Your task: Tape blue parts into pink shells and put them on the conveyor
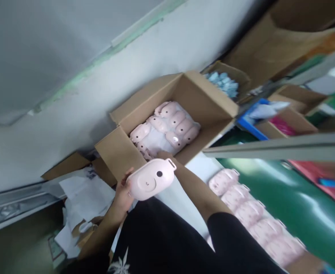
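My left hand (123, 195) grips the left end of a pale pink oval plastic case (152, 179) with a black round spot, a curved smile-like groove and a slotted tab. My right arm reaches past this case into an open cardboard box (204, 95). Only a bit of my right hand (165, 155) shows at the box's near side; its fingers are mostly hidden. Inside the box, several similar pink cases (157, 123) lie around a pale sheet (155, 139).
Several pink patterned cases (247, 209) stand in a row on the white table (204, 167) at right. Behind the box is a carton of light blue pieces (223, 83). A grey metal bar (284, 146) crosses at right. Crumpled white paper (84, 194) lies at left.
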A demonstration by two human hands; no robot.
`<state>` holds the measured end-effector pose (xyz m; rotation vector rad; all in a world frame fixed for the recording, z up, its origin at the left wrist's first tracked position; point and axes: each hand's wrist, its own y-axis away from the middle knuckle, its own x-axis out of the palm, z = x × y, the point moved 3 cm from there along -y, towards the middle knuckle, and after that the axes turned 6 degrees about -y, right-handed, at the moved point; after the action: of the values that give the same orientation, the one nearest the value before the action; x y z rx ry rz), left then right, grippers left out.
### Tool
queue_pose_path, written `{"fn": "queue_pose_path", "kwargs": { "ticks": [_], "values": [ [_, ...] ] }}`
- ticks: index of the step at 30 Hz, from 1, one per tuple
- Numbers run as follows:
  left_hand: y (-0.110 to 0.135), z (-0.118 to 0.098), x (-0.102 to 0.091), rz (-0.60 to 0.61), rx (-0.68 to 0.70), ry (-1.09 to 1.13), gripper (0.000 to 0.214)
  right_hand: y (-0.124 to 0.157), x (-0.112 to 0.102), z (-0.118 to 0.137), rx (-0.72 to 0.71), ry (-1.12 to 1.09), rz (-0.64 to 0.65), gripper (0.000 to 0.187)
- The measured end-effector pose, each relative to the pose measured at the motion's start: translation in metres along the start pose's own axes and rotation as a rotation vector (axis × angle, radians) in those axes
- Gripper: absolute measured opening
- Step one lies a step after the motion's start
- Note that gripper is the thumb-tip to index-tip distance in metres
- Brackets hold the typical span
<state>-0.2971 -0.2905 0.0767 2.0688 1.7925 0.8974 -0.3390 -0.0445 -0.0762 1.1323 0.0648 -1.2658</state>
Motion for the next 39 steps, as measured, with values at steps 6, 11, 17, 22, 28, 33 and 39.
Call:
{"fn": "queue_pose_path", "kwargs": {
  "ticks": [6, 11, 17, 22, 28, 33, 39],
  "values": [
    [0.025, 0.017, 0.052, 0.504, -0.177, 0.013, 0.055, 0.212, -0.069, -0.070, -0.226, -1.157, -0.503, 0.055],
    [0.065, 0.060, 0.112, 0.758, -0.318, -0.225, 0.058, 0.417, -0.016, -0.114, -0.312, -1.864, -0.707, 0.069],
    [0.139, 0.110, 0.183, 1.024, -0.335, -0.617, 0.069, 0.540, 0.064, -0.135, -0.353, -1.987, -1.025, 0.075],
    [0.192, 0.145, 0.203, 1.232, -0.195, -0.818, 0.062, 0.590, 0.119, -0.134, -0.355, -2.059, -1.138, 0.065],
    [0.231, 0.167, 0.210, 1.219, -0.031, -0.769, 0.070, 0.606, 0.155, -0.135, -0.396, -2.177, -1.229, 0.058],
    [0.252, 0.176, 0.210, 1.222, -0.063, -0.764, 0.067, 0.609, 0.165, -0.139, -0.422, -2.212, -1.258, 0.057],
    [0.254, 0.186, 0.205, 1.182, -0.089, -0.753, 0.070, 0.606, 0.168, -0.148, -0.412, -2.226, -1.210, 0.065]
  ]
}}
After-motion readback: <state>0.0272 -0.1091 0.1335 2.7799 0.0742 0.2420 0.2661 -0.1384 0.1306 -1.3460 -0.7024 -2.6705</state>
